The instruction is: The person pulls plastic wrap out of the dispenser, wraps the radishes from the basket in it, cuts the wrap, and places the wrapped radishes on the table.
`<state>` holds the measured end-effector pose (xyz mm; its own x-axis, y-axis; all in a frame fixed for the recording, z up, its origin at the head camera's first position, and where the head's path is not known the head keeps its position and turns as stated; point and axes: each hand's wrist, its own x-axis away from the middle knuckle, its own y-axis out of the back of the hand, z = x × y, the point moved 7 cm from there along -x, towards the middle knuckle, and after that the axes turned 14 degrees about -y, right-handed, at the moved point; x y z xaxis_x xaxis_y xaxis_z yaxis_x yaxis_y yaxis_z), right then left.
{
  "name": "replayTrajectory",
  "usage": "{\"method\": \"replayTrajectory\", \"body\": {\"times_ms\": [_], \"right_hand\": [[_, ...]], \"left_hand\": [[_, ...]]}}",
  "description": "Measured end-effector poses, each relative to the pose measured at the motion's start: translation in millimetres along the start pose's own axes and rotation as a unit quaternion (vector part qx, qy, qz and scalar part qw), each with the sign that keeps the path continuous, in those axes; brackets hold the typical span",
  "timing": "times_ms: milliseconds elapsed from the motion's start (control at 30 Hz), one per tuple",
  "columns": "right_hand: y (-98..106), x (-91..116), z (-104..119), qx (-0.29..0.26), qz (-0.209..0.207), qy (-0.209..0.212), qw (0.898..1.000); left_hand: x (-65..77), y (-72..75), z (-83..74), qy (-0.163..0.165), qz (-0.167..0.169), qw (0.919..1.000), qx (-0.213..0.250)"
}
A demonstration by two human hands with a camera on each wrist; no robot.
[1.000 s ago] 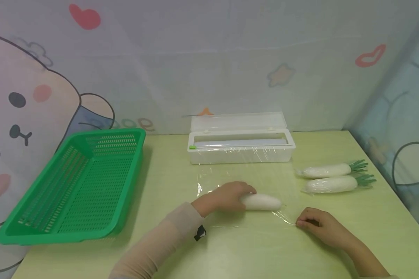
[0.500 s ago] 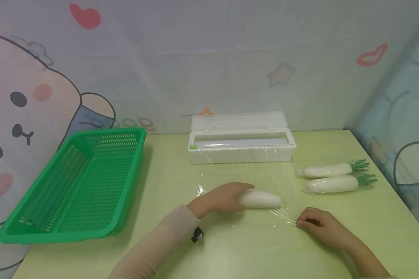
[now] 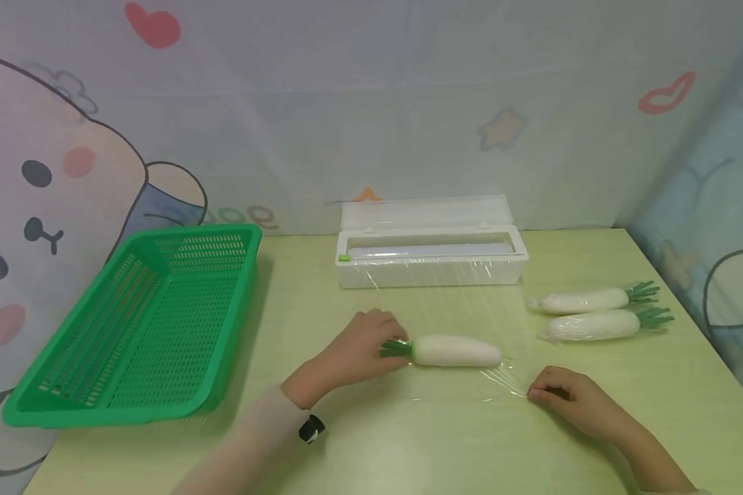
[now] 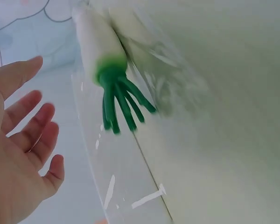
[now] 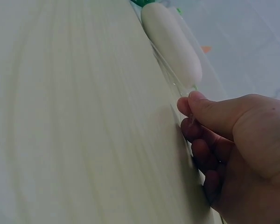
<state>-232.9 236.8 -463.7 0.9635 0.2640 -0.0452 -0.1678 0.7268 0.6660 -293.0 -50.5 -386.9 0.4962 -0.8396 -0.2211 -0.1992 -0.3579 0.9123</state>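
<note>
A white radish with green leaves lies on a sheet of cling film spread over the table. My left hand hovers beside the leaf end, its fingers loosely bent and apart from the radish in the left wrist view. With thumb and forefinger my right hand pinches the near right corner of the film. Creases run from that pinch toward the radish tip. In the right wrist view the right hand sits just beyond the radish's leafless end.
Behind the radish stands a white cling film box with its lid up; the film runs out over its front. Two wrapped radishes lie at the right. A green plastic basket is at the left, and a patterned cloth hangs behind.
My left hand has let go of the radish and drawn back left, so its green leaves now show. The right hand keeps its pinch on the film corner, nearly unmoved.
</note>
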Motion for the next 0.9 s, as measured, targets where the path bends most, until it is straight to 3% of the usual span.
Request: {"method": "replayTrajectory", "body": {"times_ms": [200,367,700,900], "right_hand": [[-1,0,-1,0.008,0.000,-0.001,1.000],[-1,0,1,0.005,0.004,-0.001,1.000],[2,-1,3,-0.006,0.020,0.001,1.000],[7,-3,2,-0.012,0.026,-0.004,1.000]], "left_hand": [[40.2,-13.9,19.6,0.060,0.066,0.9948,0.048],[58.6,-26.5,29.0,0.073,0.107,0.9905,0.048],[63.8,-31.6,30.3,0.016,0.078,0.9959,0.042],[65.2,-28.3,33.7,0.024,0.065,0.9957,0.061]]}}
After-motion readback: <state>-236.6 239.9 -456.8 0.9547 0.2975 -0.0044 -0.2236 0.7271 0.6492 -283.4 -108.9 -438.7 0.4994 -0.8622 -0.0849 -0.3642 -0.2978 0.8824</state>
